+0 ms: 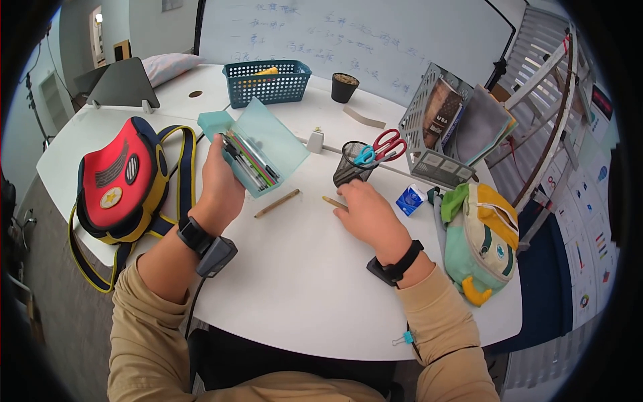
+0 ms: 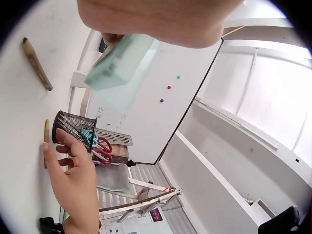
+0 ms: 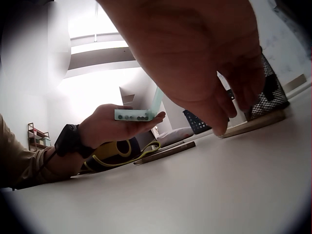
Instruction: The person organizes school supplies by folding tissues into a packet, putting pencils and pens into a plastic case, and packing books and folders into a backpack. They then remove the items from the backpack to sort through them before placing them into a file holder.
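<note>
In the head view my left hand (image 1: 220, 184) holds an open pale-green pencil case (image 1: 214, 122), thumb along its side and fingers underneath. Several pens and pencils (image 1: 253, 161) lie inside; the translucent lid (image 1: 276, 144) stands raised. My right hand (image 1: 375, 218) reaches over a wooden pencil (image 1: 333, 202) lying on the table, its thumb right at the pencil and its other fingers bent above. Just beyond stands a black mesh pen cup (image 1: 348, 167) with red scissors (image 1: 388, 142) and turquoise scissors (image 1: 365, 155). Another wooden pencil (image 1: 276, 203) lies between the hands.
A red bag (image 1: 120, 181) with straps sits at left, a green-yellow bag (image 1: 482, 234) at right beside a small blue-white packet (image 1: 410, 199). At the back are a blue basket (image 1: 268, 87), a plant pot (image 1: 343, 87) and a grey file rack (image 1: 429, 114).
</note>
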### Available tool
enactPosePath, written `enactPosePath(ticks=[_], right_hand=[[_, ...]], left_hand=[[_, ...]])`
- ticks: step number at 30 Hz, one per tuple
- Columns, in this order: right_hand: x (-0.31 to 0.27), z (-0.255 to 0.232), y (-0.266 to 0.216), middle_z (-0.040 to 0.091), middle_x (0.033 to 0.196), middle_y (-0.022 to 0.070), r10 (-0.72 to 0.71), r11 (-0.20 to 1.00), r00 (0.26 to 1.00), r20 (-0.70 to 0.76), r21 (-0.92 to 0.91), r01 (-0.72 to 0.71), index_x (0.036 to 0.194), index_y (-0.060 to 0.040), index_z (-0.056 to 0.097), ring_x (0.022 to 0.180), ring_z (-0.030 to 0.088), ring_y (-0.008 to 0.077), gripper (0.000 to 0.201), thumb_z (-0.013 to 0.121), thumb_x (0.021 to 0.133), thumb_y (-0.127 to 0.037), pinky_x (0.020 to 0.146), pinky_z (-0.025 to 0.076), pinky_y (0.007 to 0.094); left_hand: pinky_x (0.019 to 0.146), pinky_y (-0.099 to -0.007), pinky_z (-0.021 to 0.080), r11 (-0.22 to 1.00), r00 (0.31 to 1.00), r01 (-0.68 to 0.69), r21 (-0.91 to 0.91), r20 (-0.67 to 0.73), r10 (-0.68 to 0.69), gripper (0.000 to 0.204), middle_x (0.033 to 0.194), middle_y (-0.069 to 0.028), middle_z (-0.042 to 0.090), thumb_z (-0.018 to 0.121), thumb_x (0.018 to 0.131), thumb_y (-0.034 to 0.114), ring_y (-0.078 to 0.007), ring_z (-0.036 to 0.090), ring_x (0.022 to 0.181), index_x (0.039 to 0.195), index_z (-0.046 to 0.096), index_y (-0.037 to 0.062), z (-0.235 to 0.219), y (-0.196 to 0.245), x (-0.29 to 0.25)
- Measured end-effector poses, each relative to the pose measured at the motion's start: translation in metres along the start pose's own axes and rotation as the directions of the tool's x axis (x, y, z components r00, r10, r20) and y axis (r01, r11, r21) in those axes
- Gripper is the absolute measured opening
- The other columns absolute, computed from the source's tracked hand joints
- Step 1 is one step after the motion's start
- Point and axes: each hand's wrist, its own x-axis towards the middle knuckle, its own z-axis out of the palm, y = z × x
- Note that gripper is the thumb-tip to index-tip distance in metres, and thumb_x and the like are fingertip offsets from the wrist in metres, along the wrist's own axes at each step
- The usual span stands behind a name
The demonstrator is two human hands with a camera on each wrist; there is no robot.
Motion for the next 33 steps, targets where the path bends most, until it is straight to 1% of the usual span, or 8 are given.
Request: enactPosePath(ticks=[5, 8, 12, 15, 18, 21, 27, 33], right_hand=[[0.005, -0.001, 0.000, 0.071, 0.129, 0.0176, 0.019, 0.996, 0.981, 0.194, 0.081, -0.035, 0.115, -0.0017, 0.074, 0.122, 0.069, 0.0413, 0.017, 0.079, 0.100, -0.009, 0.104, 0.059, 0.0482], [0.015, -0.002, -0.015, 0.068, 0.139, 0.0171, -0.371, 0.902, 0.922, 0.112, 0.278, 0.330, 0.112, -0.0031, 0.072, 0.128, 0.068, 0.0397, 0.013, 0.078, 0.101, -0.008, 0.107, 0.059, 0.0464], [0.031, 0.012, -0.046, 0.068, 0.138, 0.0161, -0.443, 0.849, 0.893, 0.074, 0.353, 0.393, 0.113, -0.0045, 0.071, 0.126, 0.069, 0.0384, 0.014, 0.078, 0.101, -0.008, 0.105, 0.060, 0.0460], [0.045, 0.027, -0.055, 0.071, 0.127, 0.0148, -0.391, 0.870, 0.880, 0.271, 0.420, 0.258, 0.113, -0.0047, 0.071, 0.120, 0.071, 0.0376, 0.015, 0.079, 0.101, -0.010, 0.100, 0.060, 0.0474], [0.042, 0.021, -0.064, 0.072, 0.117, 0.0138, -0.427, 0.885, 0.868, 0.255, 0.317, 0.342, 0.114, -0.0048, 0.071, 0.114, 0.071, 0.0374, 0.016, 0.079, 0.102, -0.012, 0.097, 0.060, 0.0487], [0.025, 0.009, -0.077, 0.071, 0.116, 0.0141, -0.314, 0.930, 0.893, 0.322, 0.295, 0.220, 0.118, -0.0049, 0.072, 0.112, 0.071, 0.0364, 0.018, 0.078, 0.102, -0.010, 0.099, 0.059, 0.0472], [-0.002, -0.002, -0.069, 0.071, 0.116, 0.0152, -0.310, 0.944, 0.897, 0.314, 0.215, 0.251, 0.121, -0.0037, 0.072, 0.112, 0.070, 0.0371, 0.020, 0.076, 0.103, -0.009, 0.098, 0.058, 0.0466], [0.003, -0.073, -0.083, 0.069, 0.111, 0.0128, -0.186, 0.899, 0.955, 0.233, 0.432, 0.069, 0.121, 0.0022, 0.072, 0.099, 0.074, 0.0268, 0.016, 0.074, 0.107, -0.005, 0.090, 0.060, 0.0388]], left_hand=[[0.122, -0.0532, 0.053, 1.000, 1.000, 0.017, -0.021, 0.000, -0.017, 0.055, 0.146, -0.0151, 0.069, 0.036, 0.126, 0.047, -0.0309, 0.068, 0.137, 0.159, 0.052, 0.0071, -0.002, -0.004, 0.002], [0.122, -0.0520, 0.053, 1.000, 1.000, 0.005, -0.021, 0.004, -0.005, 0.056, 0.148, -0.0150, 0.067, 0.036, 0.126, 0.049, -0.0300, 0.067, 0.139, 0.161, 0.051, 0.0070, 0.000, -0.001, -0.001], [0.124, -0.0512, 0.052, 1.000, 0.999, 0.022, -0.010, 0.034, -0.022, 0.060, 0.153, -0.0134, 0.063, 0.037, 0.126, 0.050, -0.0286, 0.064, 0.143, 0.165, 0.048, 0.0067, -0.004, -0.005, 0.003], [0.123, -0.0519, 0.053, 1.000, 0.999, 0.010, -0.022, 0.037, -0.009, 0.058, 0.151, -0.0143, 0.065, 0.036, 0.126, 0.049, -0.0294, 0.065, 0.140, 0.163, 0.049, 0.0067, -0.003, -0.004, 0.003], [0.122, -0.0530, 0.054, 1.000, 1.000, 0.010, -0.029, 0.025, -0.009, 0.055, 0.147, -0.0157, 0.067, 0.034, 0.126, 0.047, -0.0307, 0.068, 0.137, 0.160, 0.050, 0.0070, -0.002, -0.002, 0.003], [0.122, -0.0532, 0.054, 0.999, 1.000, 0.015, -0.039, 0.028, -0.014, 0.055, 0.147, -0.0149, 0.066, 0.034, 0.126, 0.047, -0.0303, 0.067, 0.138, 0.161, 0.050, 0.0075, -0.002, -0.003, 0.004], [0.123, -0.0532, 0.053, 0.999, 0.998, 0.035, 0.000, 0.058, -0.035, 0.057, 0.148, -0.0138, 0.066, 0.033, 0.126, 0.049, -0.0295, 0.067, 0.139, 0.163, 0.049, 0.0074, -0.003, -0.005, 0.002], [0.122, -0.0515, 0.053, 0.999, 0.994, 0.047, 0.004, 0.104, -0.047, 0.057, 0.148, -0.0132, 0.066, 0.032, 0.127, 0.049, -0.0290, 0.067, 0.138, 0.162, 0.049, 0.0074, -0.004, -0.015, -0.002]])
